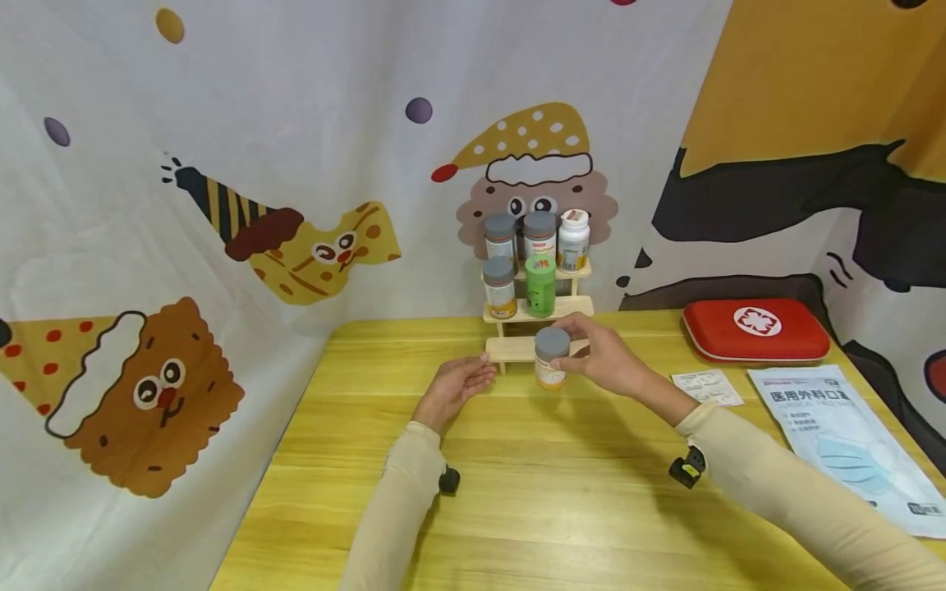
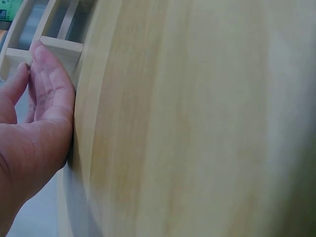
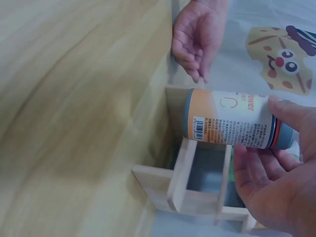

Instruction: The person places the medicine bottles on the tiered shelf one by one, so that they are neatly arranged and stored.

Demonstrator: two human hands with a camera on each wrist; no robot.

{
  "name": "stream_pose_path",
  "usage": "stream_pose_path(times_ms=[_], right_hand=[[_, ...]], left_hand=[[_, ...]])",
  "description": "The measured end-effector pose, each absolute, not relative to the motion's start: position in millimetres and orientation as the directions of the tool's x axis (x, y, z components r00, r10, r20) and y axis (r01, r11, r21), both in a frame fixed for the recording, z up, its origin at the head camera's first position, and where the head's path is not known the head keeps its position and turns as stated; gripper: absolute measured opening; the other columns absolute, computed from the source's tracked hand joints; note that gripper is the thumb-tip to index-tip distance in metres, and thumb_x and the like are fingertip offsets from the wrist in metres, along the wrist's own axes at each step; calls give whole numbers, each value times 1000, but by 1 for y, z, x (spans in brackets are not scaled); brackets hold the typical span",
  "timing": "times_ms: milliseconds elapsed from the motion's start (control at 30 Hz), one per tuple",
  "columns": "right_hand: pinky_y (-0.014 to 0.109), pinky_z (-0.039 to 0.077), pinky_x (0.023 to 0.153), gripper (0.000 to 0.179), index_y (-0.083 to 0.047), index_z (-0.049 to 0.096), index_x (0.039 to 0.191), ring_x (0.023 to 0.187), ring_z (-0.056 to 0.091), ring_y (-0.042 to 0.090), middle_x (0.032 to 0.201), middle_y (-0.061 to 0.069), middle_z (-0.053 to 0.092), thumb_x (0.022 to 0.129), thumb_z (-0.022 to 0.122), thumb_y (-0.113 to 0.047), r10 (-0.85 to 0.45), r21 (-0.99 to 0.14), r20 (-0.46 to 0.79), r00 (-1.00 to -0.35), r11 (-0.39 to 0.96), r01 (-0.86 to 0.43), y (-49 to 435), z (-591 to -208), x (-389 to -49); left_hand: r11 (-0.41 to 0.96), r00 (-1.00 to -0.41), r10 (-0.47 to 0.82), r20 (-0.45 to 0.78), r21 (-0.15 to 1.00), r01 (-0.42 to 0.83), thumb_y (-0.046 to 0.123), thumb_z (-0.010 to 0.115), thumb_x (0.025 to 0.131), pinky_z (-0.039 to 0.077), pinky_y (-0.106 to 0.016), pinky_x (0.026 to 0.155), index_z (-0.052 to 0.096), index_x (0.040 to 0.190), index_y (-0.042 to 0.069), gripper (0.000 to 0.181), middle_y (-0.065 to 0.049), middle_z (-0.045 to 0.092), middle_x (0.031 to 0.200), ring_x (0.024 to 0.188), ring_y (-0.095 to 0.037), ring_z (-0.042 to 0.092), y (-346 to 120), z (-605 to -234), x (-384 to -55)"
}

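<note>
My right hand (image 1: pixel 602 359) grips a grey-lidded supplement bottle (image 1: pixel 550 373) with a white and orange label. The bottle is upright, just in front of the lowest shelf of a small wooden tiered stand (image 1: pixel 510 350). In the right wrist view, thumb and fingers close round the bottle (image 3: pixel 227 118) near its lid. My left hand (image 1: pixel 456 387) is at the left end of that shelf, its thumb and index fingertip pinching the shelf's end in the left wrist view. On the middle tier stand a grey-lidded bottle (image 1: pixel 500 289) and a green bottle (image 1: pixel 541 287).
On the top tier are two grey-lidded bottles (image 1: pixel 540 232) and a white bottle (image 1: pixel 573 240). To the right lie a red first-aid case (image 1: pixel 755 330), a small printed packet (image 1: pixel 707 387) and a face mask pack (image 1: pixel 842 447). A cartoon-print cloth (image 1: pixel 414 180) hangs behind the table.
</note>
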State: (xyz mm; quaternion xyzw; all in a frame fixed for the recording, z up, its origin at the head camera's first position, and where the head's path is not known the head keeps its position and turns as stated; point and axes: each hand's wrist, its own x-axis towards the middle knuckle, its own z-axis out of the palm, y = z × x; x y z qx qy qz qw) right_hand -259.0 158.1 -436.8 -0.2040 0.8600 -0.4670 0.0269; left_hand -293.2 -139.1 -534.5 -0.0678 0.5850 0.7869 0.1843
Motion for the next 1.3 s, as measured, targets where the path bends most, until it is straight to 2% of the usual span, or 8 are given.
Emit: stream_pose_path(times_ms=[167, 467, 833, 933, 1000, 1133, 1200, 1300], right_hand=[[52, 61, 96, 55, -7, 53, 141, 126, 62, 35, 135, 16, 65, 95, 82, -14, -316, -794, 187, -930, 509, -333, 167, -423, -261], [62, 59, 96, 59, 1, 49, 144, 133, 58, 45, 141, 24, 59, 95, 80, -10, -213, -727, 311, -926, 574, -376, 181, -398, -269], [57, 60, 95, 60, 2, 50, 145, 134, 57, 41, 143, 23, 56, 94, 80, -7, -138, -732, 379, -915, 561, -387, 185, -397, -291], [49, 62, 92, 59, 2, 51, 144, 133, 59, 41, 141, 23, 59, 93, 81, -7, -121, -737, 389, -913, 554, -387, 184, -399, -297], [35, 61, 89, 59, 2, 52, 143, 132, 59, 41, 139, 23, 60, 93, 82, -8, -117, -744, 388, -914, 545, -386, 184, -399, -301], [12, 50, 80, 59, 0, 54, 143, 131, 59, 40, 138, 23, 60, 93, 82, -13, -109, -765, 373, -921, 526, -372, 181, -399, -307], [10, 48, 80, 58, 0, 54, 143, 131, 58, 39, 138, 22, 60, 94, 82, -13, -100, -771, 370, -923, 520, -366, 180, -398, -311], [19, 50, 84, 57, 0, 55, 142, 131, 58, 39, 138, 22, 59, 94, 82, -12, -86, -778, 367, -926, 518, -357, 178, -398, -318]], left_hand=[[-251, -924, 207, -321, 896, -367, 18, 65, 107, 66, -25, 86, 67, 128, -4, 31, -5, 80, 98, 91, -12, 77, -139, -539, -295], [-251, -925, 219, -310, 898, -361, 18, 65, 106, 65, -26, 88, 69, 127, -3, 30, -4, 81, 99, 91, -12, 77, -139, -538, -295], [-257, -926, 209, -313, 896, -361, 17, 64, 107, 65, -25, 85, 68, 128, -5, 30, -4, 80, 97, 90, -12, 77, -140, -541, -296], [-257, -926, 211, -314, 896, -362, 17, 65, 107, 65, -25, 84, 68, 127, -5, 30, -4, 80, 96, 89, -11, 77, -140, -543, -295], [-256, -925, 208, -317, 895, -364, 17, 66, 107, 65, -24, 83, 68, 126, -5, 30, -3, 80, 95, 87, -11, 77, -140, -544, -294], [-255, -924, 203, -323, 894, -369, 17, 65, 107, 65, -24, 82, 68, 127, -6, 30, -3, 79, 95, 87, -11, 77, -140, -544, -293], [-252, -926, 206, -318, 897, -364, 17, 65, 107, 65, -24, 83, 68, 128, -6, 31, -4, 79, 97, 88, -11, 77, -140, -543, -294], [-250, -929, 212, -302, 903, -351, 18, 66, 107, 65, -25, 85, 68, 128, -6, 33, -5, 79, 99, 90, -12, 77, -140, -541, -295]])
